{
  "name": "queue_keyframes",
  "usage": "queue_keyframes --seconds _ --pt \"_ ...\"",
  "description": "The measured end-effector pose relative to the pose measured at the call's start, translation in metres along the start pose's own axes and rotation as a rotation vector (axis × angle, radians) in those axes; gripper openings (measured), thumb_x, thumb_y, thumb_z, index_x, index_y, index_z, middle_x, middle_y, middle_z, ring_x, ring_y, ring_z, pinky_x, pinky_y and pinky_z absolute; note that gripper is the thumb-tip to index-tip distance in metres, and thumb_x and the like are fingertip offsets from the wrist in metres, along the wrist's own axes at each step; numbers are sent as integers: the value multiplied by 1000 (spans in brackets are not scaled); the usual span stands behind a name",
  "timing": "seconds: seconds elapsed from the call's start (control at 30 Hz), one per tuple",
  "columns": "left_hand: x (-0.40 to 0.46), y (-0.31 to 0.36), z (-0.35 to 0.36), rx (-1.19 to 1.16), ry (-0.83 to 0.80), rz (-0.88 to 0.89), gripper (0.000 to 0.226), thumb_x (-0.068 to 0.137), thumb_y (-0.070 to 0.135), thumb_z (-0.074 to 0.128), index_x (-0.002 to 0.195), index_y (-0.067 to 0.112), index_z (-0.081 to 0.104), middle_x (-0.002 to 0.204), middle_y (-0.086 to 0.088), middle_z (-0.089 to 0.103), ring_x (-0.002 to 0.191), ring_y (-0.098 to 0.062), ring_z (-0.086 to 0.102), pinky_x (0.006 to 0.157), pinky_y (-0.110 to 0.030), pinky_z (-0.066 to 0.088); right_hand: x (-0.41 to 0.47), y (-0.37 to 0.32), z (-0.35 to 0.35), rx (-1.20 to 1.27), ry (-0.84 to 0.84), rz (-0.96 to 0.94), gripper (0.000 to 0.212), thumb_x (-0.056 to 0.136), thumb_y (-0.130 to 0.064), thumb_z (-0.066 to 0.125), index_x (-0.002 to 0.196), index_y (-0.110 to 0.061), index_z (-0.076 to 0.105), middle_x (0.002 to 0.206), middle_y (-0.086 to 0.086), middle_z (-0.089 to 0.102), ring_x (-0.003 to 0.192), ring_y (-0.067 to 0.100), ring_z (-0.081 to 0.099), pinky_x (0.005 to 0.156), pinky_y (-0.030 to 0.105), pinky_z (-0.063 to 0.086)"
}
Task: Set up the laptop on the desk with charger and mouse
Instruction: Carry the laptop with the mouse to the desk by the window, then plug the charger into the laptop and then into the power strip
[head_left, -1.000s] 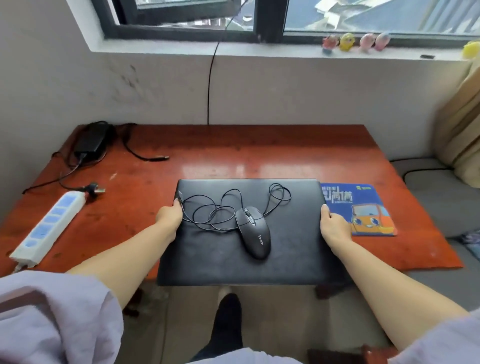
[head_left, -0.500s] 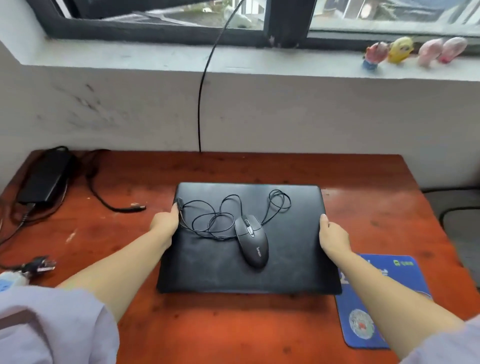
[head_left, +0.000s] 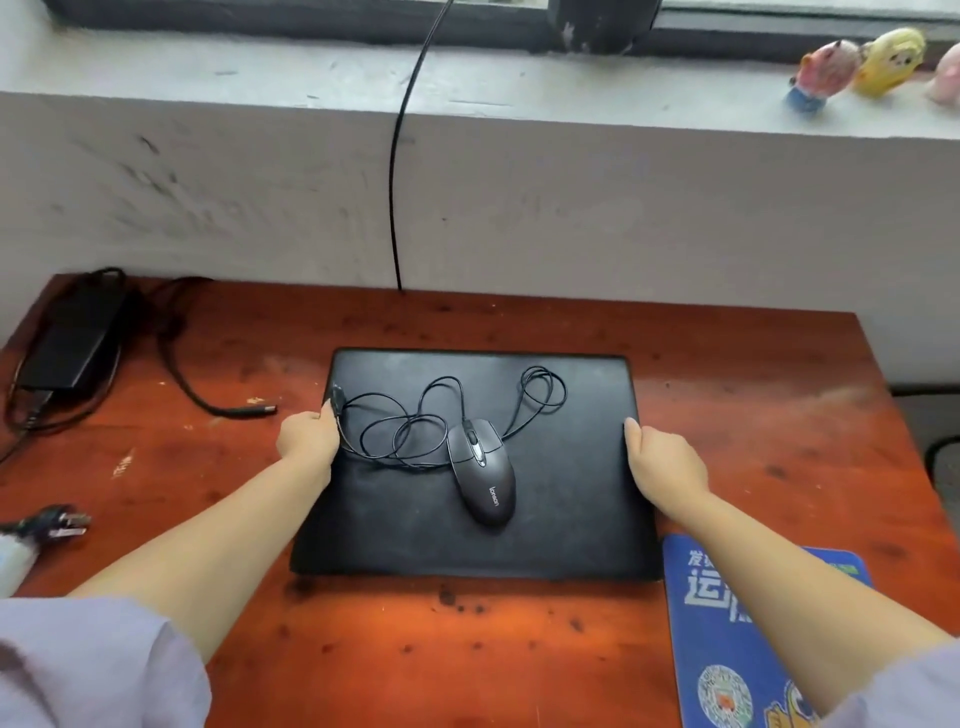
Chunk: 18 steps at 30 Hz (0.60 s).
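Observation:
A closed black laptop (head_left: 571, 530) lies flat in the middle of the red-brown desk (head_left: 426, 649). My left hand (head_left: 307, 441) grips its left edge and my right hand (head_left: 665, 460) grips its right edge. On the lid rests a black wired mouse (head_left: 483, 475) with its thin cable (head_left: 415, 421) looped loosely to the left and behind it. The black charger brick (head_left: 78, 340) sits at the desk's far left corner, its cord curling to a barrel plug (head_left: 252, 410) that lies loose on the desk.
A blue mouse pad (head_left: 737, 639) lies at the front right, partly under my right forearm. A mains plug (head_left: 65, 525) and a white power strip end (head_left: 13, 564) sit at the left edge. A black cable (head_left: 397, 197) hangs down the wall. Small figurines (head_left: 862, 65) stand on the sill.
The laptop, held by both hands, has moved from overhanging the desk's front edge further onto the desk. The view has come closer and lower over the desk.

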<state>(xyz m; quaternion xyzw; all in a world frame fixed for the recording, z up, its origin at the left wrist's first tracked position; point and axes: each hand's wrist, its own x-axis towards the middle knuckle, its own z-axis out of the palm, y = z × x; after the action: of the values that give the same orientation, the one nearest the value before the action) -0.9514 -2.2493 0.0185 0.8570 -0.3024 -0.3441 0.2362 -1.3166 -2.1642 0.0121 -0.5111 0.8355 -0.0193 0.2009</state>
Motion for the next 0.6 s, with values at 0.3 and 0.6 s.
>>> queue_keyframes --seconds 0.3,0.6 --pt "-9 3 -8 -73 -9 -52 28 92 11 47 106 1 69 119 -20 64 113 -39 55 91 -35 44 1 -1 -3 -110 -37 -74 47 100 -35 21 103 -4 57 105 22 66 97 38 61 67 36 34" --pt "-11 -11 -38 -92 -314 18 42 85 -2 42 119 11 64 123 -5 62 114 -25 57 94 -32 47 -5 -15 -14 -91 -83 17 45 99 -36 24 112 -2 50 117 24 59 107 40 58 80 41 43"
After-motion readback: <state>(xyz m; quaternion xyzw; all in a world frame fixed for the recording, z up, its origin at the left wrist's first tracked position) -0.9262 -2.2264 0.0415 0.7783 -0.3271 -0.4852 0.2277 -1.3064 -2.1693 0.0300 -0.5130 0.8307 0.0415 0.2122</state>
